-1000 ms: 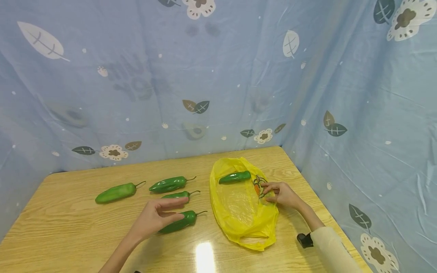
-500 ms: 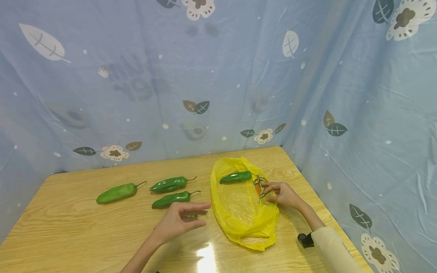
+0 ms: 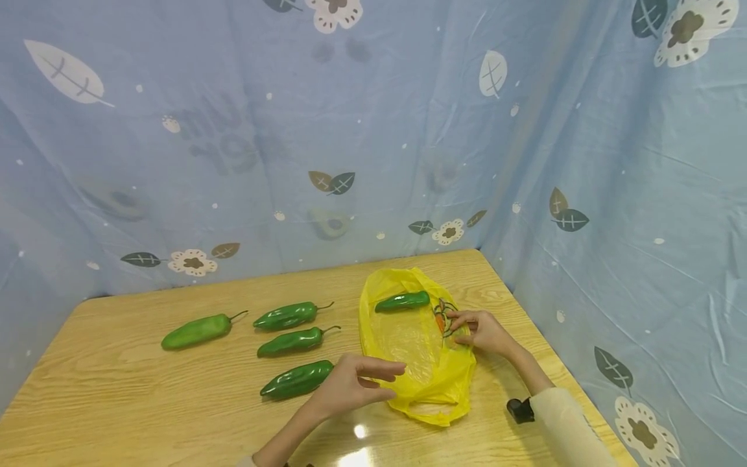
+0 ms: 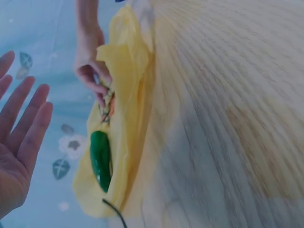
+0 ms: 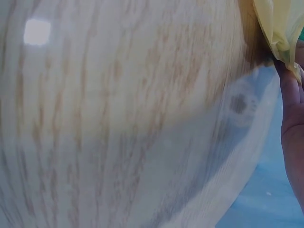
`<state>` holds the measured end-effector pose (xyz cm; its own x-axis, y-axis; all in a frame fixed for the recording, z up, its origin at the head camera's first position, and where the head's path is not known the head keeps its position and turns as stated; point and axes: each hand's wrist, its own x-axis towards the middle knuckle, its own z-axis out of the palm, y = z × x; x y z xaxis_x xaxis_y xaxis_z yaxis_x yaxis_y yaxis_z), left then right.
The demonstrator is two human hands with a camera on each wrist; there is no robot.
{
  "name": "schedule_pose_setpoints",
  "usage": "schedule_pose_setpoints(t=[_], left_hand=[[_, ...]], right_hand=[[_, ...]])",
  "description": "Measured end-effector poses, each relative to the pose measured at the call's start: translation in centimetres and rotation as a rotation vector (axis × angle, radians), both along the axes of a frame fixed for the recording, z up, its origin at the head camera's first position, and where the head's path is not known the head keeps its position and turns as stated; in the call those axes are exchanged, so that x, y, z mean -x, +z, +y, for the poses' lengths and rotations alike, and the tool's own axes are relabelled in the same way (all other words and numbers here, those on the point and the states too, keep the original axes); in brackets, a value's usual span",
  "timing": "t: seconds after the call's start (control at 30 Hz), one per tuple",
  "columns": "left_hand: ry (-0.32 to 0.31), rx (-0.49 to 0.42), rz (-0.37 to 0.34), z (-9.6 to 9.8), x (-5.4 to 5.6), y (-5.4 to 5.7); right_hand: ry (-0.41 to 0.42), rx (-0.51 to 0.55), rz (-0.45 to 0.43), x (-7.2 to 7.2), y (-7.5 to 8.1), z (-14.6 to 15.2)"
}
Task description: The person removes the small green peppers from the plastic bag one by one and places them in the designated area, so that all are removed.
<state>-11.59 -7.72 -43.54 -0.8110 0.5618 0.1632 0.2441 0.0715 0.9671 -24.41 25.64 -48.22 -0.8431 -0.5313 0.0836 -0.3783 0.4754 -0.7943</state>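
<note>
A yellow plastic bag (image 3: 403, 347) lies spread on the table with a green chili pepper (image 3: 403, 301) on it near the far end. My right hand (image 3: 484, 332) pinches the bag's right edge beside a printed patch; in the right wrist view, yellow plastic (image 5: 279, 28) lies at the fingers. My left hand (image 3: 353, 387) is over the bag's near left side, holding nothing, its fingers extended and apart from the thumb. Just left of it lies a green chili pepper (image 3: 296, 380), its stem end hidden behind the hand. The left wrist view shows the same hand (image 4: 21, 133) with fingers spread.
Further left on the wooden table (image 3: 128, 395) lie two dark green peppers, a far one (image 3: 286, 316) and a middle one (image 3: 292, 342), plus a lighter green pepper (image 3: 197, 331). Blue patterned curtain (image 3: 379, 130) stands behind and at the right. A small black object (image 3: 519, 410) is by the right sleeve.
My left hand has moved right and toward me, from over the peppers to the bag's near left side, uncovering the middle and near peppers. The right hand stays at the bag's edge.
</note>
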Motion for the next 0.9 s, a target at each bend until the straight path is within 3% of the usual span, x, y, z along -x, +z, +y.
schedule_pose_setpoints(t=[0.2,0.43,0.67,0.9], left_hand=[[0.020,0.016,-0.037,2.1,1.5,-0.5],[0.058,0.052,0.061,3.3,3.7,-0.7],[0.103,0.041,0.100,4.4,5.8,-1.0],[0.145,-0.005,0.082,5.0,6.5,1.0]], right_hand=[[-0.012,-0.028,0.029,-0.4,0.6,-0.3],[-0.009,-0.030,0.033,0.1,0.0,0.0],[0.005,-0.013,0.033,0.0,0.4,-0.1],[0.012,-0.021,0.029,0.2,0.1,0.0]])
